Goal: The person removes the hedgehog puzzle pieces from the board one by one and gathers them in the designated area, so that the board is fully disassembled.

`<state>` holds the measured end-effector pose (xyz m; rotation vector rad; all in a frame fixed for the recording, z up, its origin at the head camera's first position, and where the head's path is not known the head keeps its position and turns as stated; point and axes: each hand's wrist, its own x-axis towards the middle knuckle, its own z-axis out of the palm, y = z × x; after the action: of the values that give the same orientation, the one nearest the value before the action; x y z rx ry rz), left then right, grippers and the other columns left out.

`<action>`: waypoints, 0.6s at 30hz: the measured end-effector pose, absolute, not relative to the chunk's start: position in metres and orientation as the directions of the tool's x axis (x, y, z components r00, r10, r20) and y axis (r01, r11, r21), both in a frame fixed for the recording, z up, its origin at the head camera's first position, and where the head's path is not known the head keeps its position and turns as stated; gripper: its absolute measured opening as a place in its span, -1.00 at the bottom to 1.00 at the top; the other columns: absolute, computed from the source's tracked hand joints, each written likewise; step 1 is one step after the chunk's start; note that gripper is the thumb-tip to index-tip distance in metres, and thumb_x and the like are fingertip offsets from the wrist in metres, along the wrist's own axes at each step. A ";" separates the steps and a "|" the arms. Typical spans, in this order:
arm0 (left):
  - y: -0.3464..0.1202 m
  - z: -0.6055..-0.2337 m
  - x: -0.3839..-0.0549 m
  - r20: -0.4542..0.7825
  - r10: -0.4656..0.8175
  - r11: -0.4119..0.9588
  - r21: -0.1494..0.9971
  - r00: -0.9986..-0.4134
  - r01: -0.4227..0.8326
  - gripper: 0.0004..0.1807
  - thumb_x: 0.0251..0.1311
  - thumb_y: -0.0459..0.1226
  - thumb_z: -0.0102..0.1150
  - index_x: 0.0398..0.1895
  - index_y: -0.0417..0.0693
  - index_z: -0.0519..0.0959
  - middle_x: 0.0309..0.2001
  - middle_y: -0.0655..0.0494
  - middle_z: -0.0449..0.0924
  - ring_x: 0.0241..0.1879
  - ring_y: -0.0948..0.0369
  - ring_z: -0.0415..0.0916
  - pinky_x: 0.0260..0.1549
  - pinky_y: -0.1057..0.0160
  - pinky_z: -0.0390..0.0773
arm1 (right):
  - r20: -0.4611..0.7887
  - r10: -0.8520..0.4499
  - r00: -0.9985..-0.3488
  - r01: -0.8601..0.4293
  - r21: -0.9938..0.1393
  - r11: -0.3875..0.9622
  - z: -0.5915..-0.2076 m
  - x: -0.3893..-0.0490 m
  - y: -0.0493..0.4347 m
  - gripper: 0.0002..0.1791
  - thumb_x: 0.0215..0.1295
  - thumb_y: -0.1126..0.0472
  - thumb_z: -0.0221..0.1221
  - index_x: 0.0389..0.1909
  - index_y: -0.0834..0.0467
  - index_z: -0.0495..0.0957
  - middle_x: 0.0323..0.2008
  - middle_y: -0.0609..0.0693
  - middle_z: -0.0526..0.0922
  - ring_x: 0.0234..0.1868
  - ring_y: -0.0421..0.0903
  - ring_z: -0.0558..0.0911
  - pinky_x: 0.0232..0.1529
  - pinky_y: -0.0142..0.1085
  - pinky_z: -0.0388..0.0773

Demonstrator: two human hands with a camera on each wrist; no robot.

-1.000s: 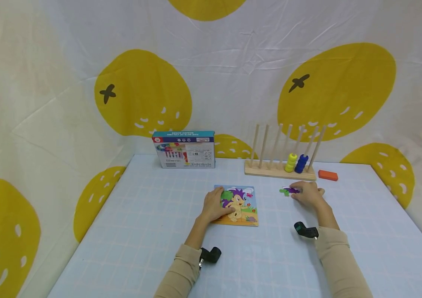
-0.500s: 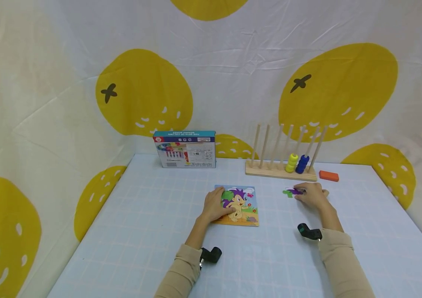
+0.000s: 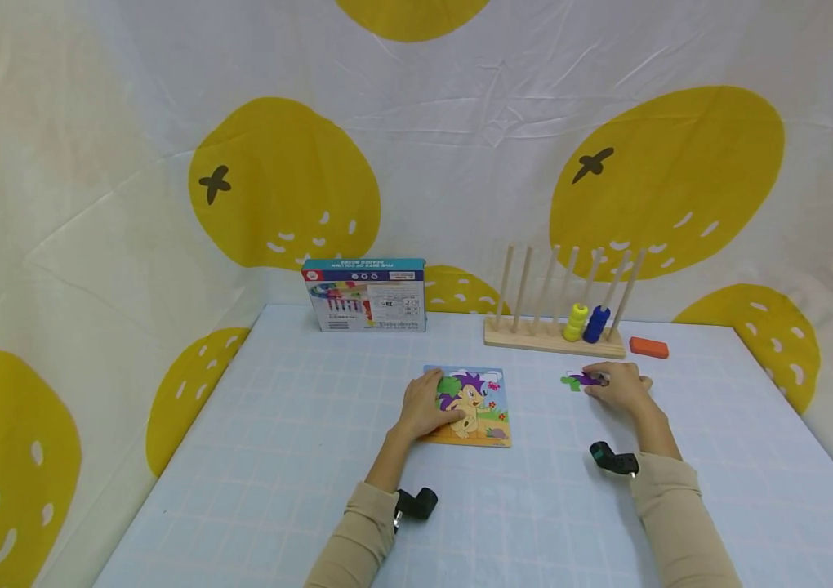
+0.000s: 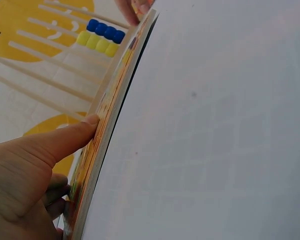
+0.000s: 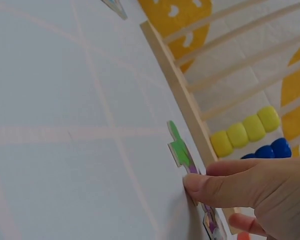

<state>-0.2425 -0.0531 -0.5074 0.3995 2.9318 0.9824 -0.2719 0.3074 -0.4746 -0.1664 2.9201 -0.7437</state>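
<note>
A square jigsaw puzzle [image 3: 486, 412] with a cartoon hedgehog lies on the table in front of me. My left hand [image 3: 422, 406] rests over its left side. In the left wrist view the straight thumb [image 4: 72, 137] presses on the puzzle's face, the other fingers bent beside it. To the right, the thumb and index finger of my right hand [image 3: 618, 388] pinch a green and purple jigsaw piece [image 5: 180, 152] low over the table. More of the purple and white pieces [image 5: 210, 222] show below the thumb in the right wrist view, partly covered by the hand.
Behind the hands stands a wooden bead rack [image 3: 523, 337] with upright pegs, yellow beads [image 3: 575, 322] and blue beads [image 3: 596, 324]. An orange block [image 3: 648, 348] lies at its right end. A printed box [image 3: 365, 298] stands at the back left, before a patterned cloth.
My right hand has shifted slightly to the right along with the green and purple piece. The left hand and the puzzle have stayed in place.
</note>
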 end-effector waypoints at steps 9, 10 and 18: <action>-0.053 -0.506 -0.241 0.060 0.249 0.762 0.604 -0.967 0.234 -0.05 -0.03 0.04 0.35 0.35 -0.28 0.20 0.35 -0.17 0.20 0.38 -0.06 0.07 0.35 -0.08 -0.03 | -0.098 -0.075 -0.992 -0.006 -0.565 0.825 -0.469 -0.266 0.320 -0.37 0.18 0.11 0.24 0.22 0.29 0.35 0.24 0.51 0.20 0.22 0.55 0.09 0.03 0.53 -0.11; -0.053 -0.505 -0.241 0.060 0.249 0.762 0.604 -0.967 0.234 -0.05 -0.03 0.04 0.35 0.35 -0.28 0.20 0.35 -0.17 0.20 0.38 -0.06 0.06 0.35 -0.08 -0.03 | -0.114 -0.057 -0.992 0.020 -0.578 0.816 -0.468 -0.265 0.324 -0.36 0.19 0.11 0.23 0.25 0.29 0.32 0.26 0.51 0.16 0.25 0.54 0.06 0.05 0.54 -0.13; -0.054 -0.507 -0.242 0.053 0.249 0.764 0.603 -0.967 0.230 -0.05 -0.02 0.05 0.34 0.36 -0.27 0.19 0.36 -0.16 0.19 0.38 -0.06 0.05 0.35 -0.08 -0.04 | -0.174 -0.010 -0.985 0.101 -0.614 0.783 -0.475 -0.259 0.348 -0.32 0.27 0.09 0.17 0.31 0.34 0.21 0.27 0.51 0.14 0.22 0.49 0.13 0.10 0.39 0.14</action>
<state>-0.2420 -0.0535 -0.5065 0.3968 2.9219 0.9935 -0.2590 0.3480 -0.4749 0.0725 2.8055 -0.9812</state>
